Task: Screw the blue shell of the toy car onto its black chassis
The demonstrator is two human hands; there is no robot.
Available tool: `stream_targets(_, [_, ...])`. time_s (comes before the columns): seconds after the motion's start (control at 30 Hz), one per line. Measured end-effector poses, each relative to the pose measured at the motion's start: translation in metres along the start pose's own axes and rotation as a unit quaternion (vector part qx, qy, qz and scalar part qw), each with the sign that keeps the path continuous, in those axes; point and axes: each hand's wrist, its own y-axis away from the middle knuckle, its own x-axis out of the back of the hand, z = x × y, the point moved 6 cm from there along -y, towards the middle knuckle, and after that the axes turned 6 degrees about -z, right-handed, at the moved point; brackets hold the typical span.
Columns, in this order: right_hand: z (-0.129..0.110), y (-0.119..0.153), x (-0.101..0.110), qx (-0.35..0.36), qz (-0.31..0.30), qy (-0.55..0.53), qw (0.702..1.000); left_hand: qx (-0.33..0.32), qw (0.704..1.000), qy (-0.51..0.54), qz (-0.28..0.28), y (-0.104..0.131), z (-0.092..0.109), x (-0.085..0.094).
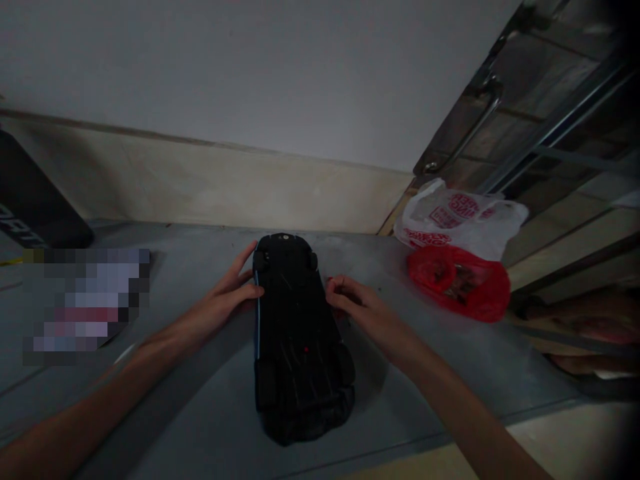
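Note:
A black toy car (300, 333) lies upside down on the grey surface, its underside and wheels facing up. My left hand (237, 283) is at the car's left side near the far end, thumb on its edge and fingers spread along the side. Beside the car's right edge is my right hand (350, 297), its thumb and index finger pinched together around something small and red that I cannot make out clearly. A small red dot shows on the underside of the car.
A white plastic bag (460, 217) with red print and a red plastic bag (460, 283) lie at the right. At the left are a blurred-out item (90, 300) and a dark object (40, 200) with lettering. A wall (250, 180) stands behind; metal bars run along the right.

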Motion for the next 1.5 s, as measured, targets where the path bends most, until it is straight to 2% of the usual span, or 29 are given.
stream_targets(0.1, [0.011, 0.012, 0.037, 0.020, 0.060, 0.147, 0.987, 0.000, 1.000, 0.002, 0.000, 0.000, 0.000, 0.000])
stream_targets(0.2, [0.026, 0.031, 0.089, -0.002, 0.180, 0.350, 0.919, 0.004, 1.000, 0.005, 0.007, 0.000, 0.000, 0.001])
stream_targets(0.27, [0.039, 0.038, 0.113, -0.018, 0.195, 0.394, 0.898, 0.006, 1.000, 0.010, 0.007, -0.001, -0.001, 0.000])
stream_targets(0.37, [0.052, 0.041, 0.129, -0.023, 0.183, 0.415, 0.891, 0.005, 1.000, 0.023, 0.004, -0.001, -0.001, 0.000])
stream_targets(0.5, [0.059, 0.036, 0.127, -0.020, 0.177, 0.445, 0.878, 0.000, 1.000, 0.015, 0.007, -0.001, 0.000, 0.000])
stream_targets(0.77, [0.055, 0.027, 0.118, -0.023, 0.187, 0.476, 0.859, -0.011, 1.000, -0.002, 0.011, 0.001, 0.003, -0.002])
stream_targets(0.97, [0.056, 0.021, 0.115, -0.033, 0.173, 0.469, 0.866, 0.005, 1.000, 0.013, 0.013, 0.001, 0.002, -0.003])
stream_targets(1.17, [0.031, 0.011, 0.097, 0.015, 0.129, 0.458, 0.879, 0.000, 1.000, 0.024, 0.014, 0.000, 0.001, -0.004])
stream_targets(1.27, [0.021, 0.012, 0.101, 0.021, 0.139, 0.461, 0.876, 0.005, 1.000, 0.025, 0.018, 0.001, 0.001, -0.004])
stream_targets(1.37, [0.029, 0.018, 0.110, 0.001, 0.153, 0.463, 0.873, -0.004, 1.000, 0.031, 0.003, 0.000, 0.000, -0.004])
stream_targets(1.5, [0.049, 0.027, 0.112, -0.034, 0.138, 0.465, 0.874, -0.014, 0.999, 0.045, -0.005, -0.003, -0.003, -0.002])
